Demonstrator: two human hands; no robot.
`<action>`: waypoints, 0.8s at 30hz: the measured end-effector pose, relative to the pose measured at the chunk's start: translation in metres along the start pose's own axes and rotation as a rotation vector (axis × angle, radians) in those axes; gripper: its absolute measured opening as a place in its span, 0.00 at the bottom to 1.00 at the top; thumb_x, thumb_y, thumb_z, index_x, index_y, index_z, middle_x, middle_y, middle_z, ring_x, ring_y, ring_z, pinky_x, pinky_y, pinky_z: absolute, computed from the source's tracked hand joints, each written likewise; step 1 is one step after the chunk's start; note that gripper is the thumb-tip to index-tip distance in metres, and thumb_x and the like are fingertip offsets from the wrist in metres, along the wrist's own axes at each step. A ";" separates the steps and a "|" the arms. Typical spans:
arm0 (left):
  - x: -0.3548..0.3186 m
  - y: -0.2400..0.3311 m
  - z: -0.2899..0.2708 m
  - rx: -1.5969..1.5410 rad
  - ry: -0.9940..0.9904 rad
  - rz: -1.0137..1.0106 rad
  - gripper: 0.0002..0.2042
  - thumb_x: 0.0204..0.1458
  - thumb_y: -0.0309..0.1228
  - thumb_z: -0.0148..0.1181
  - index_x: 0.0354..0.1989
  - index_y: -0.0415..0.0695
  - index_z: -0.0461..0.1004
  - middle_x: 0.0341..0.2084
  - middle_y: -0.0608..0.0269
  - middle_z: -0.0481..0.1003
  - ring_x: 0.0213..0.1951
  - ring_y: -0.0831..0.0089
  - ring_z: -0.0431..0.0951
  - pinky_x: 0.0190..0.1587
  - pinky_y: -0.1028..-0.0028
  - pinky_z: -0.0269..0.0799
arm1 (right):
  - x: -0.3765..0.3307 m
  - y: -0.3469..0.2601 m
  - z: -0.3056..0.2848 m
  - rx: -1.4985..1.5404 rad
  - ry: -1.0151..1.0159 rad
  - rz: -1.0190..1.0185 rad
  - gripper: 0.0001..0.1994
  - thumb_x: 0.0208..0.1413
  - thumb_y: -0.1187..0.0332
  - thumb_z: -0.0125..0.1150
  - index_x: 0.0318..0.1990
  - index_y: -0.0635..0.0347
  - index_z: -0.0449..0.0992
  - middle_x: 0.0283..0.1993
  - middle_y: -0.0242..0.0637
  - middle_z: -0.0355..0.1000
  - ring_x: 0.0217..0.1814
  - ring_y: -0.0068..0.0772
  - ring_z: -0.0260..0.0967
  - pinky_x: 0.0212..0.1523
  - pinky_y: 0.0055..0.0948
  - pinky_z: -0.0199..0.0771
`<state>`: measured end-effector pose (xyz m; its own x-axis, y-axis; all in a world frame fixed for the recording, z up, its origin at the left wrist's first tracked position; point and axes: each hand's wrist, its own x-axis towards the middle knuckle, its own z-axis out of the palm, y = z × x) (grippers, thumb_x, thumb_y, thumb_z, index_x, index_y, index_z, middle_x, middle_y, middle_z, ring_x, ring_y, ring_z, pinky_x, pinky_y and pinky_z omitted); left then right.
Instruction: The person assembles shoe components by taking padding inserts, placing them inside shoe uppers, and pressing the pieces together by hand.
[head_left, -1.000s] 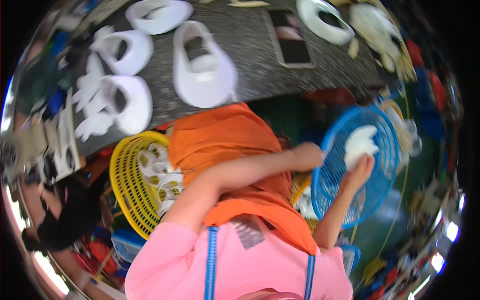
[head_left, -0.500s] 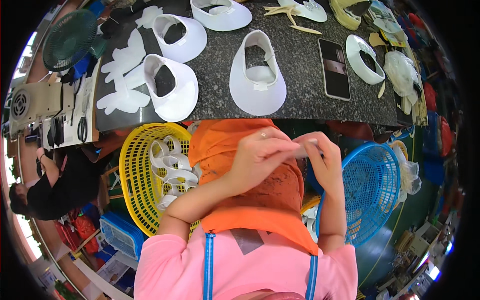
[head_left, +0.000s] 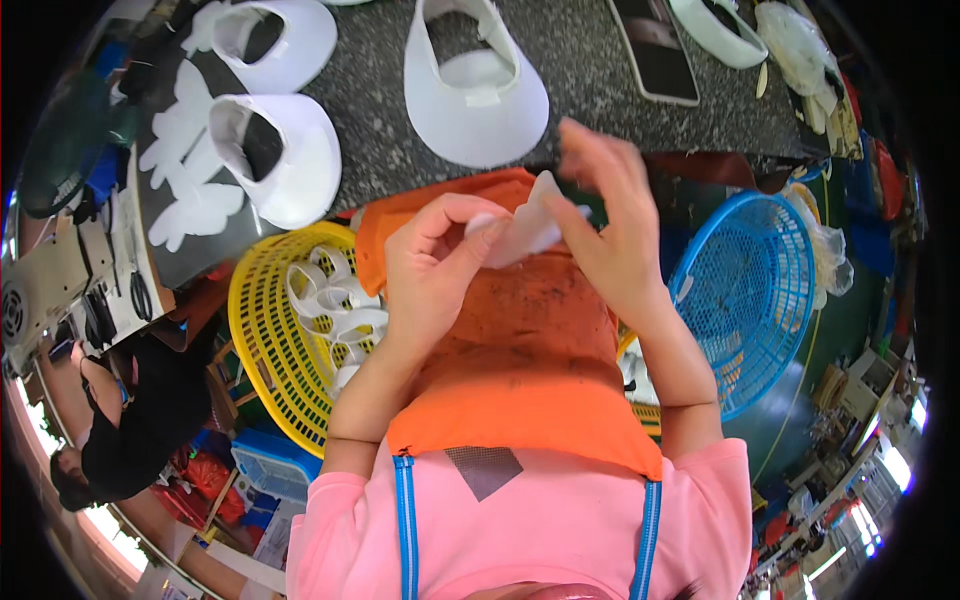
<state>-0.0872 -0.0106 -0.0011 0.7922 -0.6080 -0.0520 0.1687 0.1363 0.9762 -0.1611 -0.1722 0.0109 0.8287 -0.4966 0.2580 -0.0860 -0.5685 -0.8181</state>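
Both hands pinch one white piece [head_left: 520,228] above the orange apron [head_left: 520,350]: left hand [head_left: 435,265] grips its left end, right hand [head_left: 605,215] its right end (fingers closed on it). Left of the apron sits a yellow basket [head_left: 262,345], right of it a blue basket [head_left: 755,295]; white visors [head_left: 478,100] lie on the bench [head_left: 590,75] beyond.

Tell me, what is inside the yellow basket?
The yellow basket holds several white curved visor pieces. Its right part is covered by the left hand and forearm, so anything there is hidden.
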 end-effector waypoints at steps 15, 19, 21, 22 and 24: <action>-0.006 -0.026 -0.029 -0.530 0.222 -0.435 0.07 0.53 0.22 0.58 0.39 0.36 0.74 0.34 0.58 0.77 0.36 0.73 0.79 0.40 0.74 0.76 | -0.025 0.003 -0.028 0.229 -0.332 -0.395 0.05 0.44 0.73 0.65 0.28 0.54 0.74 0.41 0.35 0.73 0.58 0.43 0.66 0.66 0.54 0.50; 0.000 -0.023 -0.045 -0.418 0.309 -0.290 0.07 0.54 0.21 0.55 0.41 0.36 0.73 0.33 0.60 0.77 0.37 0.71 0.79 0.41 0.74 0.75 | -0.029 0.014 -0.053 0.843 -0.064 -0.112 0.03 0.47 0.76 0.63 0.28 0.58 0.74 0.42 0.43 0.68 0.49 0.42 0.70 0.62 0.54 0.58; -0.002 -0.001 -0.033 -0.391 0.218 -0.339 0.07 0.54 0.22 0.56 0.41 0.38 0.72 0.32 0.62 0.76 0.37 0.72 0.78 0.40 0.76 0.74 | -0.019 0.008 -0.062 0.318 -0.217 -0.187 0.03 0.45 0.77 0.64 0.25 0.60 0.75 0.47 0.44 0.65 0.51 0.40 0.69 0.60 0.50 0.64; -0.004 0.006 -0.027 -0.360 0.130 -0.388 0.08 0.54 0.22 0.56 0.42 0.39 0.72 0.31 0.64 0.75 0.36 0.72 0.78 0.40 0.77 0.73 | -0.016 0.002 -0.053 0.257 -0.365 -0.043 0.04 0.41 0.76 0.66 0.27 0.58 0.78 0.51 0.45 0.65 0.56 0.41 0.64 0.60 0.47 0.63; -0.004 0.005 -0.022 -0.429 -0.041 -0.389 0.09 0.53 0.25 0.58 0.42 0.40 0.71 0.30 0.67 0.73 0.34 0.77 0.76 0.37 0.80 0.70 | -0.016 0.005 -0.034 0.178 -0.488 -0.222 0.09 0.36 0.75 0.69 0.30 0.55 0.80 0.54 0.45 0.65 0.59 0.44 0.61 0.60 0.49 0.61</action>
<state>-0.0761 0.0100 -0.0003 0.6020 -0.7058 -0.3733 0.6726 0.1963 0.7135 -0.1938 -0.1897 0.0203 0.9797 0.0069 0.2006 0.1788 -0.4843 -0.8564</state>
